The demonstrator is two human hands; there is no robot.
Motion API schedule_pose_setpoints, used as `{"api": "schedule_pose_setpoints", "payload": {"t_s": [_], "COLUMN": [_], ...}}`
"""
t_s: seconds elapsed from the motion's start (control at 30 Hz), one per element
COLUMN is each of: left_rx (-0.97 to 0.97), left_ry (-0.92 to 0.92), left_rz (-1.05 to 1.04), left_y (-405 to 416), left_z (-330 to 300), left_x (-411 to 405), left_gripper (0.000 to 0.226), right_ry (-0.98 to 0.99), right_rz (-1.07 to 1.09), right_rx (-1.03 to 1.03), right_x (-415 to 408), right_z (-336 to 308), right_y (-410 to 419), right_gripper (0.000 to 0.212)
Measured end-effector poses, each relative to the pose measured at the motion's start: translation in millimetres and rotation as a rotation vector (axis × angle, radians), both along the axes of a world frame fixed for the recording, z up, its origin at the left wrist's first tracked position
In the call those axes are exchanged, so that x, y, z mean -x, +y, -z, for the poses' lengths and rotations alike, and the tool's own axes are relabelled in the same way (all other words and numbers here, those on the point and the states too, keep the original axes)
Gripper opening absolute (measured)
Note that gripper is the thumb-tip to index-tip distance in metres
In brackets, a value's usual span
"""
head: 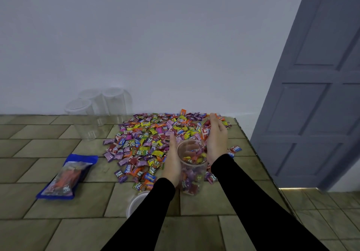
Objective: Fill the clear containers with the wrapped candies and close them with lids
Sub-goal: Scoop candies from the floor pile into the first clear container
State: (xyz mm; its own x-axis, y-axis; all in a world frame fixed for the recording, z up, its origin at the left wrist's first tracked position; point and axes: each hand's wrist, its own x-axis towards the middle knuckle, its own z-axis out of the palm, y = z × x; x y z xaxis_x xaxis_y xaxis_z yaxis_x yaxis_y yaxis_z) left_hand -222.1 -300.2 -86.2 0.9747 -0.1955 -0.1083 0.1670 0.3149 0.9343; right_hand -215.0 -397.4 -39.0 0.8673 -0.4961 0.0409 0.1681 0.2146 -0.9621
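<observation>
A clear container, partly filled with wrapped candies, stands on the tiled counter near its right end. My left hand holds its left side with the fingers up along the wall. My right hand is above and to the right of the rim, its fingers curled round a handful of wrapped candies. A wide pile of colourful wrapped candies covers the counter behind the container. A white lid lies by my left forearm, partly hidden by the sleeve.
Three empty clear containers stand at the back left by the wall. A blue candy bag lies flat on the left. The counter's right edge drops off beside a grey door.
</observation>
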Motion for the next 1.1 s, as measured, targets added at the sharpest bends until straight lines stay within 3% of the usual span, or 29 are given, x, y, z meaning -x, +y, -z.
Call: {"api": "schedule_pose_setpoints", "payload": {"t_s": [0.2,0.4,0.73,0.87,1.1], "left_rx": [0.081,0.144,0.140,0.138,0.148], "left_ry": [-0.001,0.045,0.005,-0.013,0.002], "left_rz": [-0.033,-0.020,-0.052,-0.072,-0.100], "left_y": [-4,-6,-5,-5,-6], "left_z": [9,12,16,14,11], "left_x": [-7,-10,-12,-13,-11], "left_gripper": [0.089,0.092,0.088,0.097,0.084], "right_ry": [-0.119,-0.173,-0.154,-0.148,-0.144], "right_rz": [-0.118,-0.134,-0.166,-0.159,-0.150], "right_rx": [-0.069,0.045,-0.006,0.094,0.107], "right_x": [0,2,7,6,7], "right_z": [-1,-1,-6,-4,-7], "right_y": [-4,-6,-1,-1,-1], "right_gripper": [0.031,0.017,0.021,0.022,0.026]}}
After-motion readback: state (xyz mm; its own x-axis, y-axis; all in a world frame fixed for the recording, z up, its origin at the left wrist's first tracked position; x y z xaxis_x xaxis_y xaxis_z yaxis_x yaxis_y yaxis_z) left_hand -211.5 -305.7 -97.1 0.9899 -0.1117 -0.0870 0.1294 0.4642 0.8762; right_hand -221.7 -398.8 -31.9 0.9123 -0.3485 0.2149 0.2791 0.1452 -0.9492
